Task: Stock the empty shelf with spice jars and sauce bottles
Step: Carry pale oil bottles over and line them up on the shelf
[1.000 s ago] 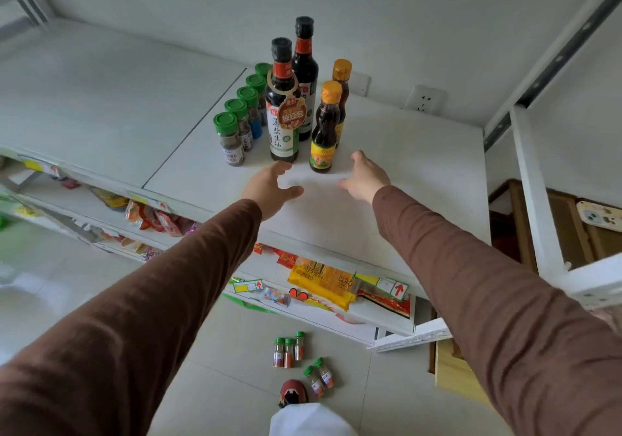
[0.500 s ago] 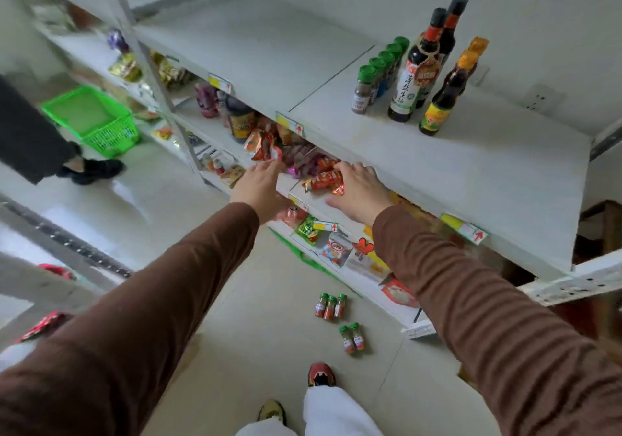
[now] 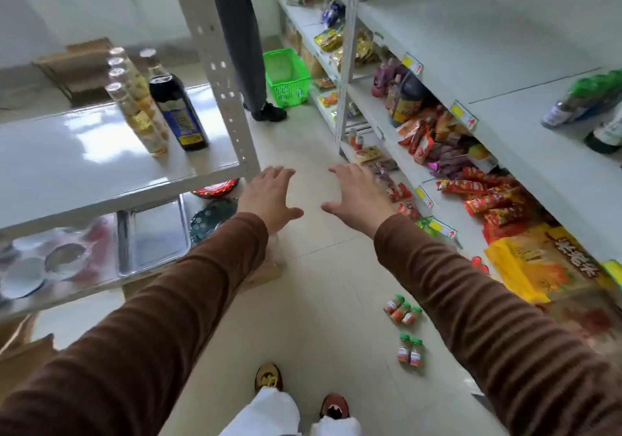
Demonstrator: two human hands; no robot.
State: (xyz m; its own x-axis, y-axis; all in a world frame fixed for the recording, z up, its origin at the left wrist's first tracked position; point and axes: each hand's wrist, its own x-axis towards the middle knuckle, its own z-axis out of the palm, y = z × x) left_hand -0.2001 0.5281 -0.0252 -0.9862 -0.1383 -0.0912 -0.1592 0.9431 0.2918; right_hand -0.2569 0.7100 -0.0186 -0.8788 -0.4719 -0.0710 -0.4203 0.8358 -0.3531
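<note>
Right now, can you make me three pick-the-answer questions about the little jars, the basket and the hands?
1. Where are the small spice jars?
A. on the floor
B. in the basket
C. in a hand

2. What colour is the basket?
A. red
B. green
C. blue

3. How are the left hand and right hand?
A. each holding a bottle
B. in fists
C. open and empty

Answers:
1 A, five green-capped jars stand on the floor tiles by the snack shelves.
2 B, it is bright green plastic.
3 C, fingers are spread with nothing in them.
</note>
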